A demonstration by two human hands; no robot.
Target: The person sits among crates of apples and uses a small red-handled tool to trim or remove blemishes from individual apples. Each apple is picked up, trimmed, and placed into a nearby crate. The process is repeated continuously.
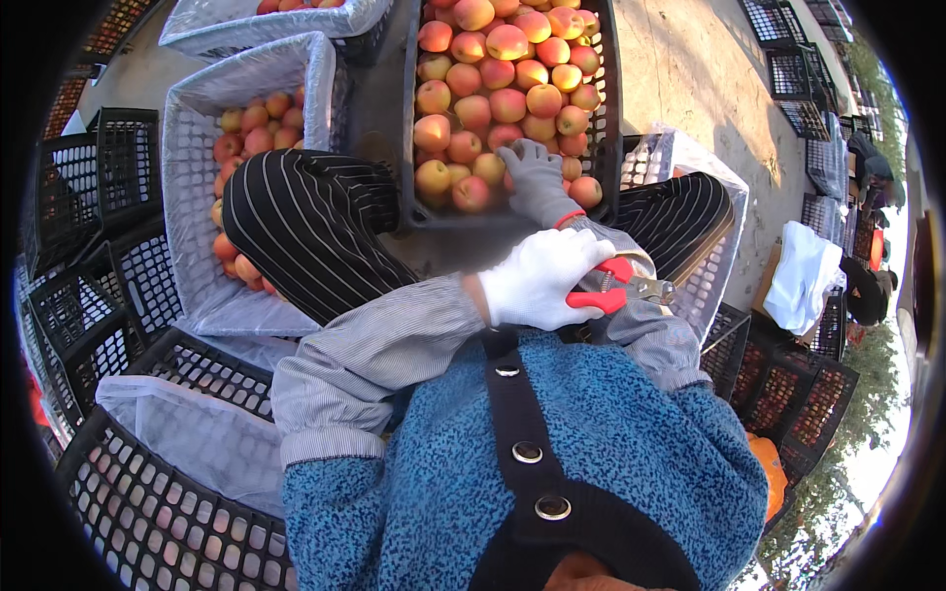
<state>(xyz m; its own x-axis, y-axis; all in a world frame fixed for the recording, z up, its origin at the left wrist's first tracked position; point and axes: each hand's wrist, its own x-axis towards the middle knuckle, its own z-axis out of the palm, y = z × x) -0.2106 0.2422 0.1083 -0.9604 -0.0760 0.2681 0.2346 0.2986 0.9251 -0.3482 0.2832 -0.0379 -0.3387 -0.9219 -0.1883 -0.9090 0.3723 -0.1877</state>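
My left hand (543, 279), in a white knit glove, is closed around red-handled pruning snips (602, 301). The snips' metal blades point right, above my right forearm. In front of me stands a black plastic crate (510, 221) full of red-and-yellow apples (508, 105). My right hand (536, 181), in a grey glove with a red cuff edge, reaches palm down into the crate's near end. Its fingers touch the apples. The palm hides whatever is under it, so I cannot tell whether it grips one.
To the left, a crate with a translucent plastic liner (194, 148) holds more apples (259, 129). Another lined crate (709, 173) stands beyond my right knee. Black crates (129, 170) are stacked on the left, with more (794, 395) at right. White plastic sheeting (802, 277) lies at right.
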